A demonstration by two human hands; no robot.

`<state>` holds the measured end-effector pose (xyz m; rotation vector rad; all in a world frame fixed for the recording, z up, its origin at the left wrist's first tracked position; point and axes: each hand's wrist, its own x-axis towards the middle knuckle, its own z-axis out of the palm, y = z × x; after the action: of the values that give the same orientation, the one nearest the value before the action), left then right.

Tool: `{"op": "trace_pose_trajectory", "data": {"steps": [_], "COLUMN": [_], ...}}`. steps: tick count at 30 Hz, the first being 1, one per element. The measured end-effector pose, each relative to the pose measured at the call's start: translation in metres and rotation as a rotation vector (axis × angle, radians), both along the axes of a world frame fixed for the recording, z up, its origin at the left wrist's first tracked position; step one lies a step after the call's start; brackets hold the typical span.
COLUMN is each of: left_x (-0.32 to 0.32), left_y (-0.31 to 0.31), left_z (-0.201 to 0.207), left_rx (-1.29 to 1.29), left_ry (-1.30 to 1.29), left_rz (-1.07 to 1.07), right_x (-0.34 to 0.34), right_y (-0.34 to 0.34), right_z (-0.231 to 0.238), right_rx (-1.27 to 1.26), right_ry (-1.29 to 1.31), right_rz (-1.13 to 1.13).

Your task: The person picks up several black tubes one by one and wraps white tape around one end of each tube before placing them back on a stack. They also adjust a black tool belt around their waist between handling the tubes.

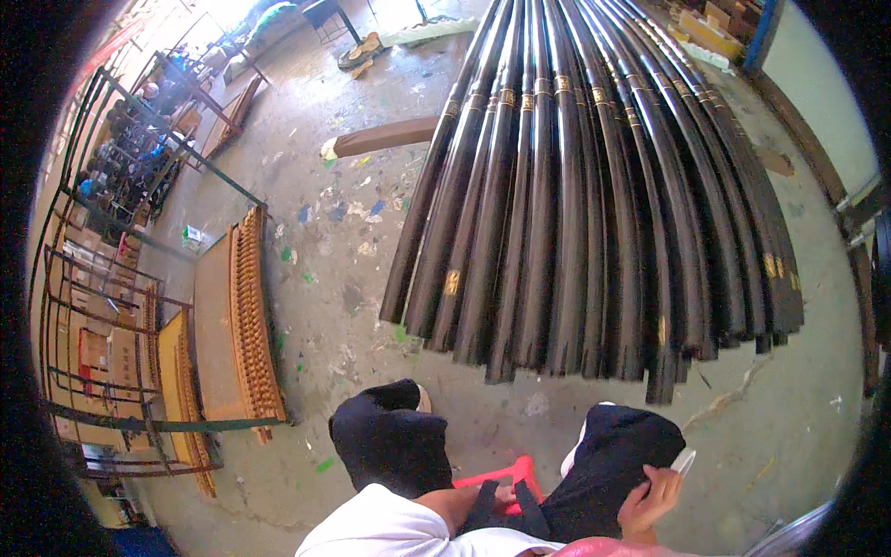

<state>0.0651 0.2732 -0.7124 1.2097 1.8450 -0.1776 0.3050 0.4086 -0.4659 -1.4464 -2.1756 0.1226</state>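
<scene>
My left hand is low between my thighs. Its partly hidden fingers are curled at a red plastic frame that looks like part of a stool. Dark straps hang beside that hand. Over my right knee, my right hand has bent fingers against a small white, thin-edged piece, whose kind I cannot make out. Ahead of my knees lies a wide row of long, glossy black poles with gold bands and marks. Their near ends are uneven, and neither hand touches them.
A dark metal rack stands at left with brown ridged panels and cartons. A brown wrapped bundle lies left of the poles. Paint flecks and scraps dot the concrete floor. Yellow boxes sit at the far right.
</scene>
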Motion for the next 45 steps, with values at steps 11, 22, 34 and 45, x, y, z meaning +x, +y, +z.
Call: {"op": "trace_pose_trajectory", "data": {"steps": [11, 22, 34, 45], "left_x": [-0.028, -0.028, -0.043, -0.109], "left_y": [0.037, 0.029, 0.015, 0.118], "left_z": [0.055, 0.359, 0.336, 0.265], "left_rx": [0.327, 1.116, 0.966, 0.89], "left_ry": [-0.172, -0.853, -0.998, -0.931], "left_rz": [-0.07, 0.158, 0.509, 0.442], "right_x": [-0.028, -0.085, -0.106, -0.181], "right_y": [0.004, -0.052, -0.051, 0.041], "right_z": [0.037, 0.148, 0.153, 0.026], "right_rx": [-0.029, -0.612, -1.272, -0.709], "right_ry": [0.33, 1.376, 1.21, 0.437], "right_rz": [0.102, 0.69, 0.935, 0.691]}}
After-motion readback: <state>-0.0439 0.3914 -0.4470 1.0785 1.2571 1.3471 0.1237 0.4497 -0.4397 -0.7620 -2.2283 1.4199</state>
